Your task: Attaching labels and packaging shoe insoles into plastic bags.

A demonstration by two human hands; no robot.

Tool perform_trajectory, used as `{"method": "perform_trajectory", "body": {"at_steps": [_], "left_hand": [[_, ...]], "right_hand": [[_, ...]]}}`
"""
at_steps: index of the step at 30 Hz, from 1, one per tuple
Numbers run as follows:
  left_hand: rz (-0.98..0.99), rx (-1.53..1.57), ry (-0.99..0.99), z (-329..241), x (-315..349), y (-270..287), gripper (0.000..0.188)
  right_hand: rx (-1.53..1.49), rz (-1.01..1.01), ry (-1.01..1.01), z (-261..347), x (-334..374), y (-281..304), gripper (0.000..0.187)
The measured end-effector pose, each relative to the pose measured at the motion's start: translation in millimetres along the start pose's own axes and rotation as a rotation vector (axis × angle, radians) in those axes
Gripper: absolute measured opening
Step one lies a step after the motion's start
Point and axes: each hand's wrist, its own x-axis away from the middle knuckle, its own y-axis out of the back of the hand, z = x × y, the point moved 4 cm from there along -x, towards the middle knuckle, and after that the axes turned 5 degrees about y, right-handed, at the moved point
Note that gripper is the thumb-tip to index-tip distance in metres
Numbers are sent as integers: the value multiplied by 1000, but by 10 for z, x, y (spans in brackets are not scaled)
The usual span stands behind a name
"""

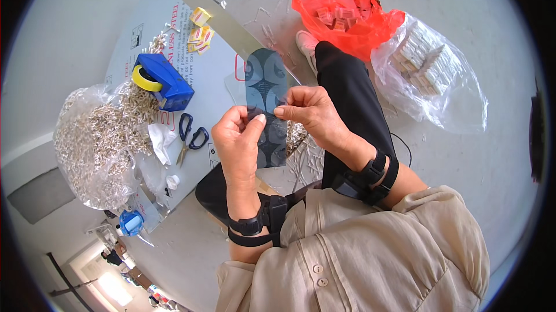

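Note:
Both hands pinch a dark translucent sheet [266,74] marked with rows of round shapes, held over my lap. My left hand [237,141] is closed on its left edge, thumb against forefinger. On the opposite edge, my right hand [318,116] has thumb and fingertips pressed together. The sheet's upper part lies over the board's edge, its lower part above my lap. Navy-handled scissors [191,137] lie on the board to the left of my left hand. Beyond them stands a blue tape dispenser [171,83] with a yellow roll.
The printed board [200,86] carries small yellow boxes [201,37], crumpled tissue [161,138] and a clear bag [95,144] full of small pale pieces. A red bag [347,13] and a clear bag of white packs [428,68] sit on the floor at right, beside my leg.

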Motion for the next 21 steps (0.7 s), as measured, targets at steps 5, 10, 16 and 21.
{"method": "perform_trajectory", "body": {"at_steps": [5, 10, 16, 21], "left_hand": [[100, -84, -8, 17, -12, -47, 16], [57, -84, -16, 61, -34, 22, 21], [12, -136, -29, 75, -21, 117, 24], [3, -127, -22, 109, -46, 188, 25]], "right_hand": [[232, 44, 0, 47, 17, 7, 24], [140, 36, -13, -37, 11, 4, 23], [141, 44, -55, -11, 19, -11, 23], [115, 33, -77, -58, 18, 26, 22]]}}
